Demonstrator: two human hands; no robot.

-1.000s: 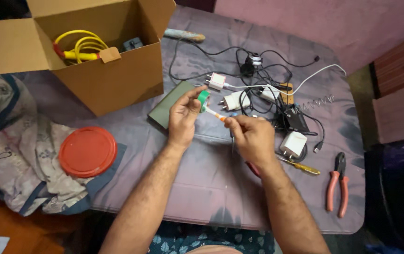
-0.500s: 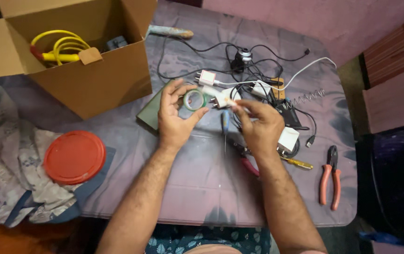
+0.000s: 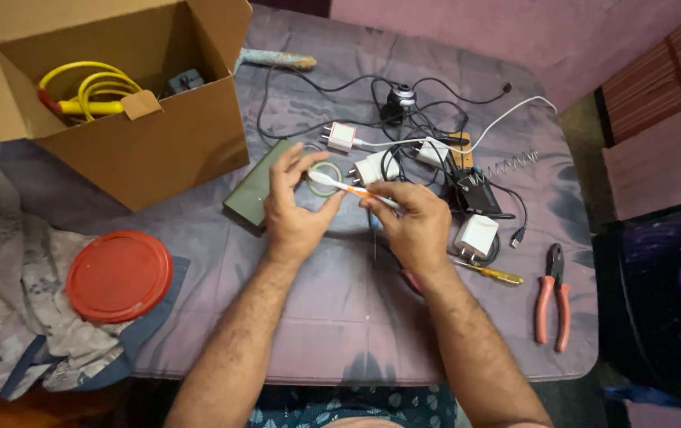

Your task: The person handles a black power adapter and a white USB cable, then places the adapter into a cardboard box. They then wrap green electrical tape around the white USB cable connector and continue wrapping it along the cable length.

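My left hand (image 3: 295, 210) holds a small roll of clear tape (image 3: 324, 179) between thumb and fingers, above a flat dark green slab (image 3: 251, 194) on the table. My right hand (image 3: 413, 224) pinches a thin white and orange wire (image 3: 352, 189) that runs across to the tape roll. Both hands hover over the middle of the purple-clothed table (image 3: 340, 317), just in front of a tangle of white chargers (image 3: 372, 168) and black cables (image 3: 423, 107).
An open cardboard box (image 3: 118, 103) with yellow cable stands at the back left. A red round lid (image 3: 118, 275) lies on patterned cloth at the left. Red-handled pliers (image 3: 550, 297) and a yellow screwdriver (image 3: 492, 273) lie at the right.
Both hands stayed together over the table middle; the tape roll turned in my left hand and the wire now stretches from it to my right hand.
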